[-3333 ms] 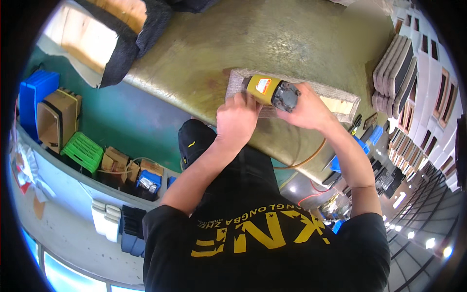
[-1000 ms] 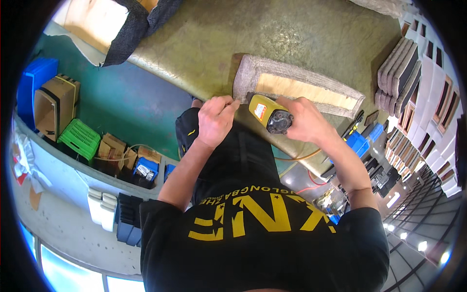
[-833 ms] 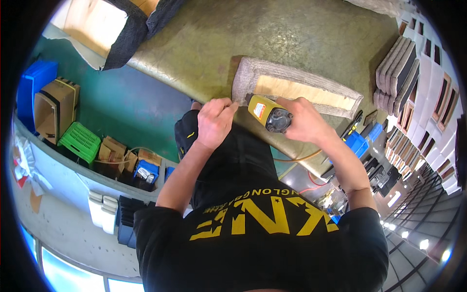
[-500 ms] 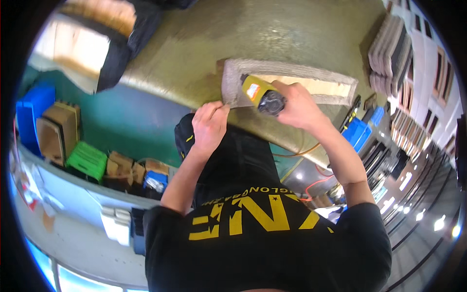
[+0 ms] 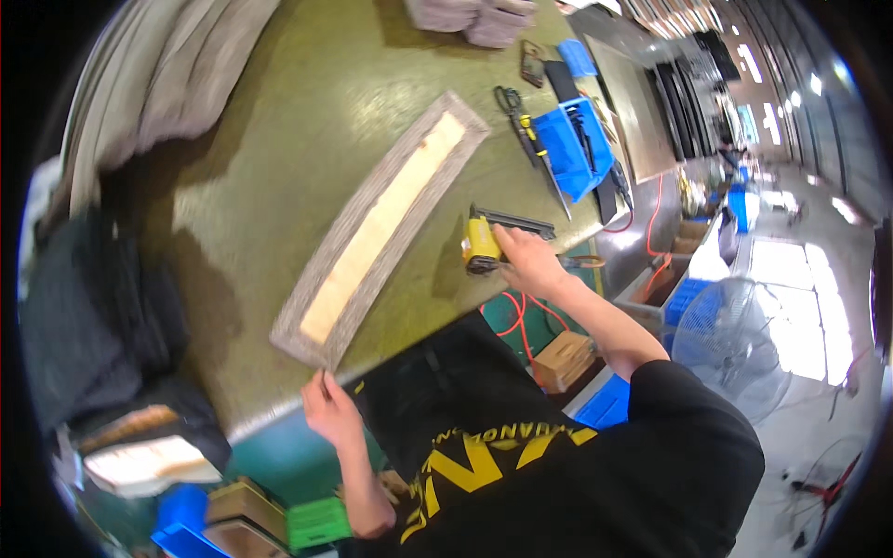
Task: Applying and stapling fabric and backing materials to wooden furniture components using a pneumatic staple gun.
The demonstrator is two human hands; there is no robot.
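A long curved panel (image 5: 381, 223) with a pale wood middle and grey fabric wrapped round its rim lies diagonally on the olive-green table (image 5: 279, 139). My right hand (image 5: 526, 262) is shut on a yellow staple gun (image 5: 482, 244), which rests on the table to the right of the panel, apart from it. My left hand (image 5: 330, 414) is at the table's near edge, fingertips at the panel's near corner. Whether they grip the fabric is unclear.
A blue bin (image 5: 572, 149) with tools, scissors (image 5: 510, 98) and an orange cable (image 5: 651, 214) lie at the table's right end. Folded grey fabric (image 5: 470, 14) is at the far side, dark cloth (image 5: 93, 298) on the left. A fan (image 5: 735, 344), a cardboard box (image 5: 563, 358) and crates (image 5: 316, 523) stand on the floor.
The view has swung round. My right hand took the staple gun off the panel and down onto the table at its right. My left hand slid from the fabric edge to the near corner.
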